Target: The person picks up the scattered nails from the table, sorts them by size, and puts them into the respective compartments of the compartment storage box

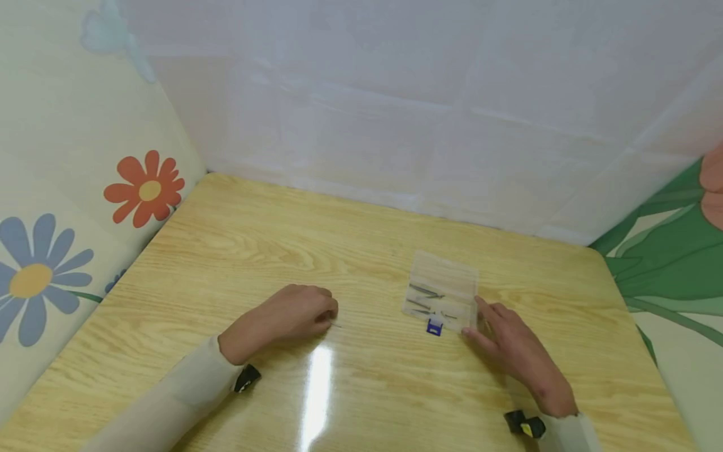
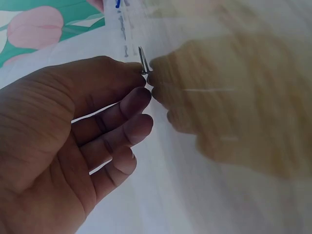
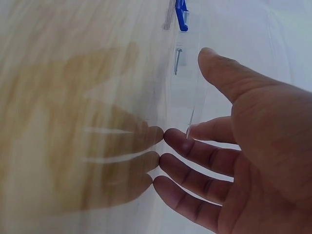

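My left hand (image 1: 302,311) pinches a thin metal nail (image 2: 143,61) between thumb and index finger, low over the table left of the box. In the left wrist view its other fingers are loosely bent. A clear flat plastic box (image 1: 443,271) with a blue latch (image 1: 434,327) lies on the table. Several slim metal pieces (image 1: 426,290) show in its compartments; their exact kind is too small to tell. My right hand (image 1: 511,342) rests at the box's right side, its fingers extended and the index finger (image 3: 212,129) touching the box's edge.
The wood-grain table (image 1: 260,232) is glossy and reflects both hands. A white sheet (image 1: 361,113) hangs behind it. Flower-patterned cloth (image 1: 51,157) borders the left side, and similar cloth (image 1: 666,263) the right. A bright light reflection falls on the table between the arms.
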The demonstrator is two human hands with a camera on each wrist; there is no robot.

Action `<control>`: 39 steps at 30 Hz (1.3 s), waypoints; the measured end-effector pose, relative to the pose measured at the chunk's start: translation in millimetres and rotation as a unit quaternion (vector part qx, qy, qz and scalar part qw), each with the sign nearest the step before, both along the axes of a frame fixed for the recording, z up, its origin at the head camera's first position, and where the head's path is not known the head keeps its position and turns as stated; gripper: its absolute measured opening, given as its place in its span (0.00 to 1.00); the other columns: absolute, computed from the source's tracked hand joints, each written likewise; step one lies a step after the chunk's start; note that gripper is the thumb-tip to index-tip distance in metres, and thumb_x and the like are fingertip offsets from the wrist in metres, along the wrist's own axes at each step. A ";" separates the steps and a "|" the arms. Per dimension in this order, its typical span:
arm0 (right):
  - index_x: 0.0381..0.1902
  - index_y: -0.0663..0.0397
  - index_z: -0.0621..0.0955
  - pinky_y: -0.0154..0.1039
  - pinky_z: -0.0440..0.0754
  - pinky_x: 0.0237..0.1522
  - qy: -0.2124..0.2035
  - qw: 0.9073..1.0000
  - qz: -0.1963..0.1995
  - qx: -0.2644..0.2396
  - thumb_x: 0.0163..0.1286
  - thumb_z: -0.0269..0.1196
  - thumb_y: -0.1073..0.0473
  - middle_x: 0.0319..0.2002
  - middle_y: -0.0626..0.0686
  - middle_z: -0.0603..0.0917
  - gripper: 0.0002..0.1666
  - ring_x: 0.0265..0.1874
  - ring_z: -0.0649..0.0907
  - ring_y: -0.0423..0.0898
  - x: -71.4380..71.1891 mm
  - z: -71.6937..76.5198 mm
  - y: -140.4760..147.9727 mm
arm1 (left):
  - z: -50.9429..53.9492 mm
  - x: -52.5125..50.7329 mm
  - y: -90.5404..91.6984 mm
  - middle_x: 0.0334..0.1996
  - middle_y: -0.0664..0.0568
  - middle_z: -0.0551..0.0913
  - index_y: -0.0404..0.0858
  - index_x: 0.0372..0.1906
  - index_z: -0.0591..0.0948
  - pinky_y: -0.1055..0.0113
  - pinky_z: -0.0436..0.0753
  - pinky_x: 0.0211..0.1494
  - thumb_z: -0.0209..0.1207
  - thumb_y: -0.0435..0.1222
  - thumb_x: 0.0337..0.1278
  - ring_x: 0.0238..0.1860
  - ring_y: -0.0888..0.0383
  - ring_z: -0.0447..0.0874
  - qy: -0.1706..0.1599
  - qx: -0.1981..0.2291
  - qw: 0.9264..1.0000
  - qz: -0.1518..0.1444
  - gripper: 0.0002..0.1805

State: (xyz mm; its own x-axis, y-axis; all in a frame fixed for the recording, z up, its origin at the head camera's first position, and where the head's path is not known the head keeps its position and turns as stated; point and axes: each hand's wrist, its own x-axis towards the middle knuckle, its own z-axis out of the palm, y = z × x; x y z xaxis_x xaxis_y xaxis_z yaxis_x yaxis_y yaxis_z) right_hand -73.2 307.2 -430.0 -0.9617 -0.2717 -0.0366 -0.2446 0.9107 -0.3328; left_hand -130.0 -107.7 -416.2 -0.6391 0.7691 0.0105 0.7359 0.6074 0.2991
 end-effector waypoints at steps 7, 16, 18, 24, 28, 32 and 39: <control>0.76 0.68 0.64 0.66 0.73 0.58 0.004 1.000 0.000 -0.001 0.75 0.63 0.44 0.61 0.72 0.75 0.45 0.59 0.76 0.70 0.6 -2.0 -0.2 | -0.3 -0.8 -1.6 0.26 0.63 0.74 0.46 0.27 0.81 0.68 0.74 0.27 0.62 0.28 0.57 0.26 0.66 0.69 -0.001 0.005 1.000 -0.010 0.09; 0.76 0.67 0.63 0.66 0.73 0.59 -0.002 1.000 -0.004 0.006 0.75 0.63 0.44 0.62 0.72 0.75 0.45 0.60 0.76 0.70 0.0 -0.2 -1.2 | -0.7 -2.5 -1.4 0.25 0.64 0.74 0.46 0.26 0.80 0.70 0.72 0.26 0.63 0.26 0.56 0.25 0.66 0.68 -0.004 0.018 1.000 -0.013 0.11; 0.77 0.67 0.63 0.66 0.73 0.59 -0.003 1.000 -0.005 0.006 0.75 0.63 0.44 0.62 0.72 0.75 0.45 0.60 0.76 0.70 -0.1 -0.3 -1.3 | -0.7 -3.2 -1.1 0.25 0.64 0.74 0.46 0.26 0.81 0.70 0.72 0.26 0.63 0.26 0.57 0.25 0.66 0.68 -0.008 0.016 1.000 -0.010 0.12; 0.76 0.67 0.63 0.66 0.72 0.60 -0.001 1.000 -0.003 0.005 0.75 0.63 0.43 0.63 0.72 0.74 0.45 0.61 0.75 0.70 0.1 -0.3 -1.1 | -1.4 -3.9 -0.4 0.25 0.64 0.74 0.47 0.25 0.80 0.70 0.72 0.26 0.62 0.27 0.57 0.25 0.67 0.68 -0.016 0.013 1.000 -0.005 0.12; 0.77 0.67 0.63 0.66 0.72 0.60 -0.001 1.000 -0.002 0.005 0.75 0.63 0.44 0.63 0.72 0.74 0.45 0.61 0.75 0.70 0.2 0.0 -0.8 | -0.8 -4.1 0.2 0.24 0.64 0.73 0.47 0.24 0.79 0.70 0.71 0.25 0.62 0.26 0.55 0.25 0.66 0.68 -0.019 0.017 1.000 -0.004 0.12; 0.77 0.67 0.63 0.66 0.72 0.59 -0.001 1.000 -0.003 0.007 0.75 0.63 0.43 0.63 0.72 0.74 0.45 0.61 0.75 0.70 0.1 0.0 -0.9 | 0.3 -4.4 0.8 0.24 0.64 0.72 0.47 0.24 0.77 0.69 0.71 0.26 0.61 0.26 0.54 0.25 0.66 0.67 -0.028 0.016 0.999 -0.003 0.13; 0.76 0.67 0.63 0.66 0.73 0.59 0.003 1.000 -0.001 0.002 0.75 0.63 0.44 0.63 0.72 0.75 0.45 0.60 0.75 0.70 0.8 -0.2 -0.3 | 0.5 -5.9 1.9 0.23 0.63 0.71 0.47 0.23 0.75 0.70 0.68 0.25 0.59 0.25 0.51 0.24 0.66 0.65 -0.047 0.014 0.999 -0.004 0.13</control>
